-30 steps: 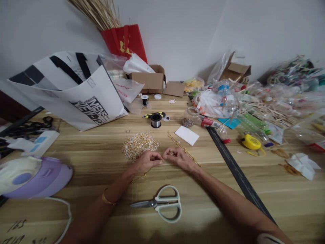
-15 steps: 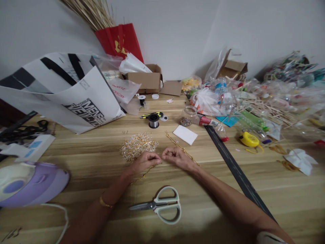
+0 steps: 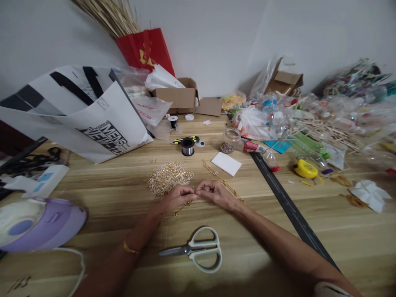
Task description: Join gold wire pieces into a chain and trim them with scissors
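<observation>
At the left edge of the wood-grained table (image 3: 123, 231) sits a purple and cream plastic appliance (image 3: 46, 225), with a white power strip with blue patches (image 3: 46, 181) just beyond it. Farther back on the left stands a large white paper bag with black lettering (image 3: 105, 128), and past it a red bag with a gold print (image 3: 147, 51) holding dry straw-coloured stalks (image 3: 108, 16). Left of the middle lies a loose heap of gold and clear beaded pieces (image 3: 168, 178), just beyond the left hand (image 3: 179, 197), whose thumb and fingers are pinched together; a thin gold beaded chain (image 3: 176, 213) runs from beneath it towards the near left. Scissors with pale handles (image 3: 206, 249) lie nearer the person, blades pointing left. Beyond the heap, towards the far side, is a black spool of silvery wire (image 3: 187, 147). The right hand (image 3: 215, 193) is also pinched, its fingertips meeting or almost meeting those of the left; what is between them is too small to tell. A second gold chain (image 3: 213, 170) stretches from beside the right wrist towards the far left, near a white rectangular card (image 3: 226, 163). Farther right lies a yellow tape measure (image 3: 305, 169).
</observation>
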Demonstrator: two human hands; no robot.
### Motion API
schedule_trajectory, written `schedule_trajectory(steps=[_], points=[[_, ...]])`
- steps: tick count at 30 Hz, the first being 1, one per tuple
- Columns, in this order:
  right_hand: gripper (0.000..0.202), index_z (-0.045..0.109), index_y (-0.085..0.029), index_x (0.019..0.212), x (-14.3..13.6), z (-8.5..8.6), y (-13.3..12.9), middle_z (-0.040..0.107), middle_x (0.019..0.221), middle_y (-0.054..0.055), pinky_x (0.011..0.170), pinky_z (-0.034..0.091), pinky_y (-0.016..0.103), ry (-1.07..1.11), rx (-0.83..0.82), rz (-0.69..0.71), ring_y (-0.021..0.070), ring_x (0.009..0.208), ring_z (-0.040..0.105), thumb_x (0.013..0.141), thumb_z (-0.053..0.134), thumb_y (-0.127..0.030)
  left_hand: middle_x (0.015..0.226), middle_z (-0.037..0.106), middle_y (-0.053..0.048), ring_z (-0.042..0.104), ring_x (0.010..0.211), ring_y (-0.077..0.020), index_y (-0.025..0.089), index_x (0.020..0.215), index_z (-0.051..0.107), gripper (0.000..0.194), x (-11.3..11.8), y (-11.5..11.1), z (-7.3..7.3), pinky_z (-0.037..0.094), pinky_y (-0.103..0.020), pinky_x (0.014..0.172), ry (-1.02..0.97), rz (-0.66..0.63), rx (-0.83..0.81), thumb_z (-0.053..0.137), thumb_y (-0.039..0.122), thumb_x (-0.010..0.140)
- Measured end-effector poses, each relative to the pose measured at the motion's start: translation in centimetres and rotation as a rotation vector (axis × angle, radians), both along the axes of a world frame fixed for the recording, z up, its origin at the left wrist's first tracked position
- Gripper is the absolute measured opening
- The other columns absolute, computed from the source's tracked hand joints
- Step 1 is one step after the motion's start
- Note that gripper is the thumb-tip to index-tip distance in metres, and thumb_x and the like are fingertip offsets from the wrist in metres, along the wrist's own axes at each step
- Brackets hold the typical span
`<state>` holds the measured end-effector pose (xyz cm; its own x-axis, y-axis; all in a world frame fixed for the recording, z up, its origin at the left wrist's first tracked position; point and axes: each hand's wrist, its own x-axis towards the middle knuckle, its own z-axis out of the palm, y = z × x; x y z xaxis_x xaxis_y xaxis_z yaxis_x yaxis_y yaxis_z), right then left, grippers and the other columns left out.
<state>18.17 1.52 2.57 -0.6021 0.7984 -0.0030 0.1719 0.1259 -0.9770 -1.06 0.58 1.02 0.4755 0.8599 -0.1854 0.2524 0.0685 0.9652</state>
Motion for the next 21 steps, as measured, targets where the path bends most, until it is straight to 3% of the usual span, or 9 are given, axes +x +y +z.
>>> schedule_trajectory(steps=[5,13,21], points=[[0.030,0.060,-0.015,0.079,-0.1,-0.5,0.0,0.042,0.057,-0.005,0.049,0.023,0.021,-0.006,0.030,-0.021,0.0077,0.052,0.031,0.081,0.054,-0.044,0.069,0.058,0.000,0.051,0.065,-0.0109,0.013,0.076,0.062,0.024,0.3,-0.2,-0.3,0.038,-0.022,0.061,-0.106,0.088,0.011,0.068,0.035,0.068],[0.027,0.059,-0.016,0.081,-0.2,-1.2,0.2,0.040,0.056,-0.006,0.049,0.025,0.021,0.004,0.070,-0.065,0.0081,0.052,0.033,0.083,0.053,-0.042,0.058,0.051,0.003,0.046,0.057,-0.0094,0.014,0.066,0.058,0.020,0.7,-0.5,0.4,0.035,-0.022,0.056,-0.079,0.161,0.072,0.065,0.032,0.069],[0.027,0.057,-0.015,0.081,-0.1,-0.9,0.5,0.033,0.053,-0.008,0.046,0.022,0.020,0.004,-0.014,-0.039,0.0065,0.048,0.029,0.080,0.056,-0.043,0.065,0.063,0.000,0.055,0.065,-0.0124,0.014,0.068,0.063,0.017,0.7,-0.3,0.7,0.042,-0.024,0.066,-0.128,0.334,-0.013,0.069,0.030,0.064]])
